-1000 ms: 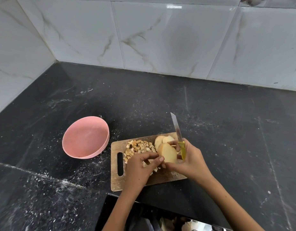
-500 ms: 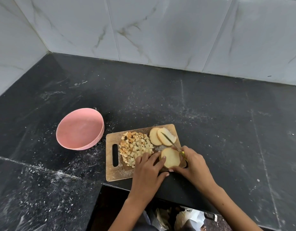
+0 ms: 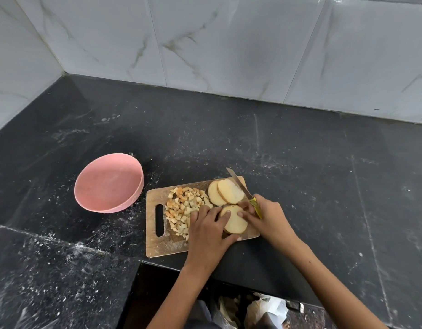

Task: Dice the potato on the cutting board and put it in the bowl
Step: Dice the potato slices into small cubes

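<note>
Since the earlier frame, the knife (image 3: 238,186) has swung from lying low across the two slices (image 3: 225,192) to pointing up and away past the far right corner of the cutting board (image 3: 162,245); its tip now overhangs that far edge. Right hand (image 3: 267,217) is clamped on the yellow handle, its fingers also touching the potato piece (image 3: 236,223). Left hand (image 3: 207,231) holds that piece from the left, fingers curled over its top, thumb along the board's near edge.

Potato piece sits at the board's near right corner, close to the edge. Two slices overlap at the far right corner. Diced cubes (image 3: 184,205) lie heaped mid-board, partly under the left hand, clear of the handle slot. None are in the bowl (image 3: 134,184).

Bowl stands on the dark desk (image 3: 324,174) just left of the board, apart from it. Board's near edge lies close to the desk's front edge. Open desk surface extends right and toward the tiled wall (image 3: 229,43).
</note>
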Available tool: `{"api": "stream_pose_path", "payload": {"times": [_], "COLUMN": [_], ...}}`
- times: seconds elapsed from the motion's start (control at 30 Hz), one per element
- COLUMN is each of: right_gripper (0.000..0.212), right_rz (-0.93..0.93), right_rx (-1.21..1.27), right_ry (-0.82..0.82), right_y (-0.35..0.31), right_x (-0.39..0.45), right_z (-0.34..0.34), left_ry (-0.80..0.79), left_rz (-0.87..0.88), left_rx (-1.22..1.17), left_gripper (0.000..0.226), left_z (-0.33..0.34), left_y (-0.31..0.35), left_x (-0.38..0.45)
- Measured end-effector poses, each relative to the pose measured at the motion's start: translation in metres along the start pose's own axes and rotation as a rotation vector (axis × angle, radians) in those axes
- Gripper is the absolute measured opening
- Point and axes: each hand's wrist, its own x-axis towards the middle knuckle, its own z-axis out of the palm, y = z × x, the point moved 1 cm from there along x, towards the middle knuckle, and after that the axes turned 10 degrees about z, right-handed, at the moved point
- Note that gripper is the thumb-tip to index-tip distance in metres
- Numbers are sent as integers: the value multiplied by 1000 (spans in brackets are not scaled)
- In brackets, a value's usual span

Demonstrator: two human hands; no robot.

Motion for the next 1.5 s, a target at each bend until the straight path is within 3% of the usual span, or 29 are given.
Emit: {"api": "stream_pose_path", "payload": {"times": [0.2, 0.37, 0.5, 0.7, 1.0, 1.17, 1.5], "right_gripper": [22, 33, 57, 30, 35, 33, 15], "right_rz": [19, 29, 128, 125, 140, 175, 335], "right_rx": [-40, -38, -4, -128, -299, -315, -457], "right_ry": [42, 58, -23, -142, -212, -202, -251], "right_y": [-5, 1, 11, 22, 17, 14, -8], "right_x": [12, -4, -23, -41, -56, -56, -50], "right_z": [-2, -15, -18, -19, -15, -8, 7], "left_ry": [40, 46, -24, -64, -221, -324, -294], "left_rz": [6, 3, -68, -103, -104, -131, -144], "left_rx": [-24, 37, 26, -13, 58, 122, 94], "left_gripper": [40, 34, 40, 47, 36, 50, 50], "left_z": [-1, -10, -12, -12, -15, -11, 7], "left_y": [1, -4, 4, 14, 31, 48, 41], "left_x": [1, -3, 3, 12, 7, 5, -2]}}
